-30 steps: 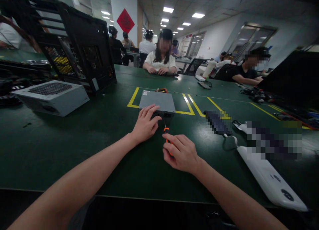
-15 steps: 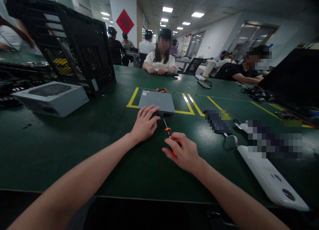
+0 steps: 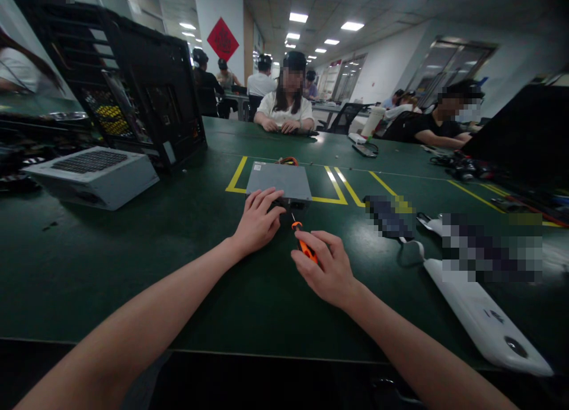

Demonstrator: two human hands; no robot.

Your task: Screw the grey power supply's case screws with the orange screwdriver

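Observation:
A grey metal power supply unit [image 3: 280,179] lies flat on the green table, with a bundle of coloured wires [image 3: 290,160] at its far side. My left hand [image 3: 260,217] grips its near left edge, fingers over the top and thumb down by the front face. In my right hand [image 3: 326,268] is an orange and black screwdriver [image 3: 307,251], held by the handle between fingers and thumb. Its thin shaft points at the front face of the power supply unit; whether the tip touches a screw I cannot tell.
To the left stand a second power supply unit [image 3: 95,176] and a black computer case [image 3: 133,90]. Yellow tape [image 3: 331,201] marks the table. On the right lie a white device [image 3: 484,315] and cables [image 3: 462,167]. A person [image 3: 287,105] sits opposite.
The screwdriver's handle has come closer to the power supply unit, and less of the shaft shows. My right fingers have shifted on the handle. My left hand has stayed in place.

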